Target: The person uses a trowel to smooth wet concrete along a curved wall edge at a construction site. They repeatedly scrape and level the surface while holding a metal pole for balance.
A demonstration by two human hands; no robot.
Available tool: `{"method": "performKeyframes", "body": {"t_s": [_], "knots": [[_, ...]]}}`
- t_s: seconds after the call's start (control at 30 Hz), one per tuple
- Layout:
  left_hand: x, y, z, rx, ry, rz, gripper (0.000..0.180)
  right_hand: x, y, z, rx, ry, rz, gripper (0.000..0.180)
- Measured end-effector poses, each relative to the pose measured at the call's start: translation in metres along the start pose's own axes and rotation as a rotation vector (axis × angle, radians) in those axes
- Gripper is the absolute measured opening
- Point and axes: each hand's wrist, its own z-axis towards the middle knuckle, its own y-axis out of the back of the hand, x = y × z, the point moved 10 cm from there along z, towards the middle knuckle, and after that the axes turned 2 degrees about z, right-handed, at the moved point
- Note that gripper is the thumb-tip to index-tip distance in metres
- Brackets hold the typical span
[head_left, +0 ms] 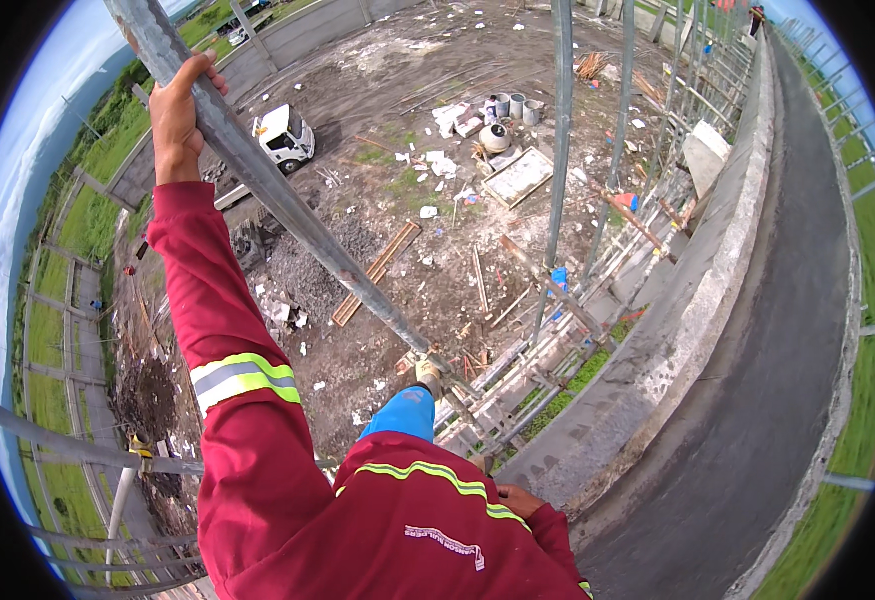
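My left hand (pixel 179 112) is raised and closed around a thick grey metal scaffold pole (pixel 287 205), its fingers wrapped over the upper part. From there the pole slants down to the right and ends near my shoe (pixel 427 374), below a blue trouser leg (pixel 402 413). Low beside my body is my right hand (pixel 522 499), close to the concrete beam (pixel 647 440). Its fingers are mostly hidden by my red jacket (pixel 387 520), so what they touch does not show.
Far below lies muddy ground with a white truck (pixel 283 138), a concrete mixer (pixel 494 139), planks (pixel 377 274) and scattered debris. Upright scaffold poles (pixel 561 150) stand ahead. A dark wet concrete surface (pixel 757 350) curves along the right. Another pole (pixel 77 448) crosses at the left.
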Motion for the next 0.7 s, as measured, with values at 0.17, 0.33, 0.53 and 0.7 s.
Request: {"method": "performKeyframes", "body": {"t_s": [0.17,0.33,0.53,0.7], "knots": [[-0.001,-0.001,-0.002,0.01,-0.003,-0.014,0.025,-0.016,0.004,0.009,-0.055,0.004,0.011,0.035],[-0.002,-0.003,-0.002,0.023,-0.006,0.029,0.029,-0.014,0.004,0.019,-0.063,0.023,-0.038,0.034],[-0.003,-0.003,-0.002,0.005,-0.019,-0.02,0.024,-0.013,0.008,0.021,-0.064,0.024,-0.081,0.032],[-0.001,-0.002,-0.002,-0.003,0.001,0.012,0.025,-0.012,0.009,0.023,-0.076,0.035,-0.113,0.031]]}}
